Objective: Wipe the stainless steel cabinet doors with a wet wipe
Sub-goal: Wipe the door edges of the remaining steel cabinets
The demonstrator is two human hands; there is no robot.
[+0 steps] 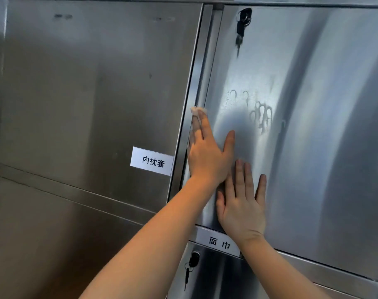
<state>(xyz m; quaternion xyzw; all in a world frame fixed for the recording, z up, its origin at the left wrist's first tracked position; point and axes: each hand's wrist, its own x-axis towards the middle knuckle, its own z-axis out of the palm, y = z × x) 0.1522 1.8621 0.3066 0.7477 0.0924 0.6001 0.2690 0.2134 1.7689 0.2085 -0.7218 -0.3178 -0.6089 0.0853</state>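
The person's left hand (207,156) presses a small white wet wipe (196,111) against the left edge of the upper right door (313,104). Its fingers are straight and close together, with the wipe tucked under the fingertips, probably so it can slide along the narrow edge. The right hand (242,203) lies flat on the same door, fingers straight and a little apart, likely to hold the door steady. Foggy finger marks (261,114) show nearby, not yet wiped. Keys (241,29) hang in the lock above.
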